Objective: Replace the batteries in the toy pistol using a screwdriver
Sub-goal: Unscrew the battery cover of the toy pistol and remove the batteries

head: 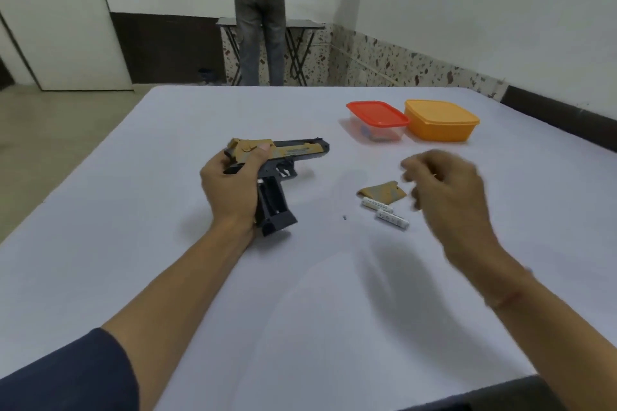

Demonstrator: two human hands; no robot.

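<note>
The toy pistol (pixel 287 157), black with a tan slide, lies on its side on the white table (pixel 300 294), barrel pointing right. My left hand (pixel 230 190) grips its rear and grip. The battery compartment in the grip (pixel 272 202) is uncovered and looks empty. To the right lie the tan cover (pixel 384 192), two white batteries (pixel 377 204) (pixel 392 219) and a tiny screw (pixel 344 217). My right hand (pixel 444 190) hovers blurred above and right of the batteries, fingers loosely curled, holding nothing I can see. No screwdriver is in view.
A clear box with a red lid (pixel 377 120) and an orange lidded box (pixel 440 120) stand at the far right of the table. Beyond the far edge a person (pixel 258 10) stands, back turned, at a small folding table (pixel 300 43).
</note>
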